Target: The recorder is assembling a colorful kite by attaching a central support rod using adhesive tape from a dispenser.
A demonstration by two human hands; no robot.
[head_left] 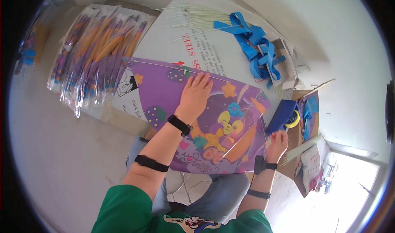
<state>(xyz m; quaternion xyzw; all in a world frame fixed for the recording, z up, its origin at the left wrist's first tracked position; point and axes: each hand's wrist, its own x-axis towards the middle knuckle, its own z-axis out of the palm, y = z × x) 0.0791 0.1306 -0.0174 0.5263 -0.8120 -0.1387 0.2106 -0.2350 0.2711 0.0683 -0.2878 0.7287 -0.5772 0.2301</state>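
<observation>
A purple kite point(158, 82), printed with a yellow cartoon rabbit, stars and a moon, lies across the table edge and hangs over my lap. Thin pale rods point(240, 137) run over it and along its far edge. My left hand point(195, 97) rests flat on the kite's upper middle, fingers stretched out. Beside the kite's right edge, my right hand point(277, 145) is raised with its fingers curled into a pinch; whatever is between them is too small to make out. Just beyond that hand stands a blue tape dispenser point(283, 114) with a yellow tape roll point(293, 119).
Several folded kites in clear bags point(96, 47) lie stacked at the left. Far on the white printed table sheet point(164, 35) are a bundle of thin pale rods point(201, 17) and tangled blue ribbon point(250, 43). Open cardboard boxes point(288, 68) line the right wall.
</observation>
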